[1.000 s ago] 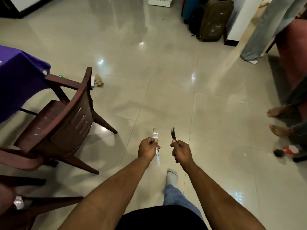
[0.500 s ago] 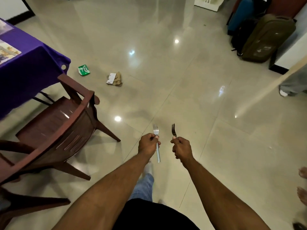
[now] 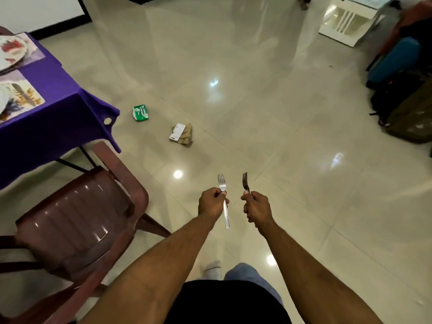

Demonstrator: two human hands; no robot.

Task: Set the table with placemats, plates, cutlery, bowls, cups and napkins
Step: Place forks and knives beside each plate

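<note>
My left hand [image 3: 211,203] has a closed grip around a silver fork [image 3: 224,202]; the tines point up and away from me, and the handle comes out below my fist. My right hand [image 3: 257,210] also has a closed grip, on a second fork [image 3: 245,183] — this one looks darker, and only its tines and neck show above my fingers. Both forks are in the air in front of me, near each other but not touching, above the shiny tiled floor [image 3: 292,160].

The worktop [image 3: 58,113] with the purple cloth is well to my left, at the edge of the view. On it lie two patterned placemats [image 3: 25,99], each with a plate [image 3: 11,51] on it, only partly visible. A brown plastic chair [image 3: 77,218] stands just beside the worktop, between it and me.

On the floor ahead lie a small green packet [image 3: 141,112] and, apart from it, a bit of brown and white paper [image 3: 181,134]. At the far right are bags — a blue one [image 3: 395,61] and an olive one [image 3: 413,120].
</note>
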